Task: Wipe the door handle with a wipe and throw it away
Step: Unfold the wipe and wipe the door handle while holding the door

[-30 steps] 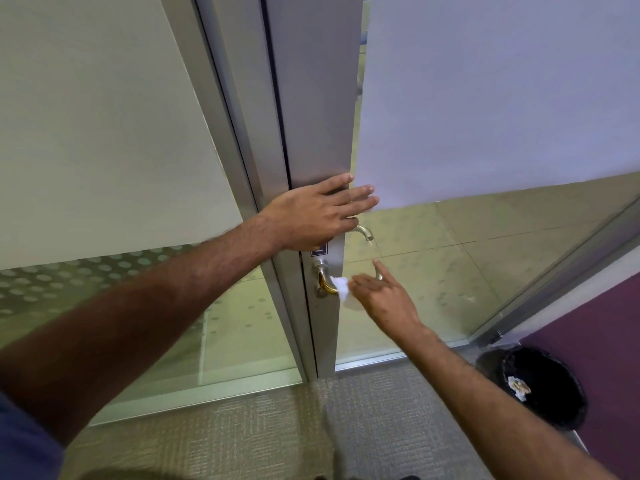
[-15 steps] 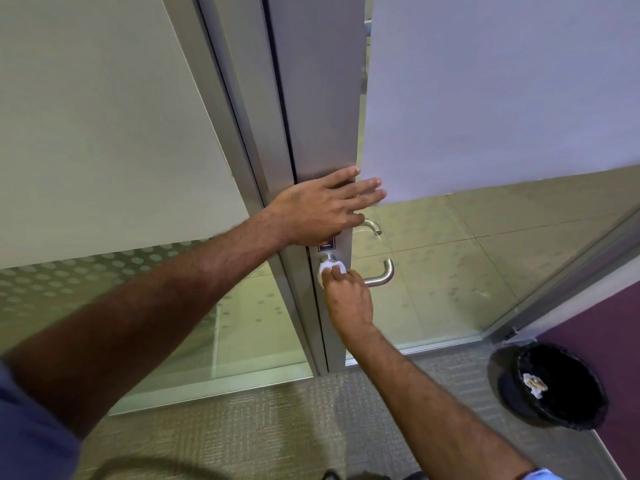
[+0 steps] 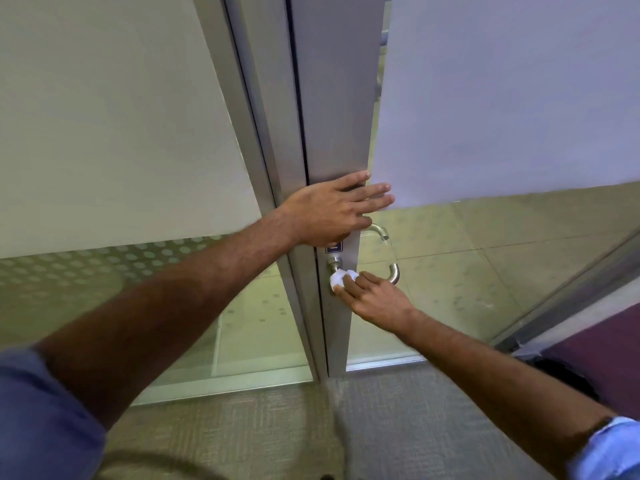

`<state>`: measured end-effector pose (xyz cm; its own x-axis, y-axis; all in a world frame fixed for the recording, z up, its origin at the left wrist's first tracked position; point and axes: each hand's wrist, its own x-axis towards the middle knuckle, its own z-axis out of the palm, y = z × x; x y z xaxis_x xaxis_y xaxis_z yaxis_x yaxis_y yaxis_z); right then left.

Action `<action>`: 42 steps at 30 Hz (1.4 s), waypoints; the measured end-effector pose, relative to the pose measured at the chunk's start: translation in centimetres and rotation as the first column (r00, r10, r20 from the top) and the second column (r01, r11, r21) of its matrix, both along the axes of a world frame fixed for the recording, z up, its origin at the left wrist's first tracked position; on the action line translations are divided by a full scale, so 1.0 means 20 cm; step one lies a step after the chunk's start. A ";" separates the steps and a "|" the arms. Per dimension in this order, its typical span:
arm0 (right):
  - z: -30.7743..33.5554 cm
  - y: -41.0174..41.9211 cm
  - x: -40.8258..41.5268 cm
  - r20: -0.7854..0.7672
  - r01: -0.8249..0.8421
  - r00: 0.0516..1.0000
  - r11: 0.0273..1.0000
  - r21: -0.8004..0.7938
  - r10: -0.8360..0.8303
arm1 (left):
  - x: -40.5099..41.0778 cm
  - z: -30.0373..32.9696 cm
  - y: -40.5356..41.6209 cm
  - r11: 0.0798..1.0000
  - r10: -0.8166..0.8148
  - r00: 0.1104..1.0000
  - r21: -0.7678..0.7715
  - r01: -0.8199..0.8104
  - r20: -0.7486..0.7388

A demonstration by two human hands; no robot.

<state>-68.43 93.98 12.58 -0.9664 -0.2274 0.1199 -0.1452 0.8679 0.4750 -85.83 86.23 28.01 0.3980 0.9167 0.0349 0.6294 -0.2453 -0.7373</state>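
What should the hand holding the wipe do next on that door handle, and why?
Probably slide the wipe rightward along the door handle. The right hand presses it only at the base near the door edge, so the bar and curved end look uncovered, while the left hand lies flat on the door, steadying it.

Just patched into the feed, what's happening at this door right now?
A person is cleaning the door handle. The right hand presses a bunched white wipe against the handle's inner end, next to the door edge. The left hand lies flat on the door's metal edge just above, apparently steadying it. The wipe has not yet been thrown away; a dark bin is partly visible at lower right.
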 end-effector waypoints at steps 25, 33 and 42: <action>0.02 0.01 0.04 0.036 0.134 0.991 0.920 -0.369 -0.130 | -0.02 0.00 -0.01 1.000 -0.002 1.000 0.021 0.002 0.016; 0.05 0.43 0.08 0.114 0.367 0.873 0.485 -0.794 -0.474 | -0.02 -0.01 -0.01 1.000 0.014 1.000 0.028 -0.014 0.012; -0.02 0.59 0.06 0.450 0.381 0.872 -0.310 -0.871 -0.194 | -0.03 -0.03 0.00 0.999 0.032 0.999 0.030 -0.031 -0.013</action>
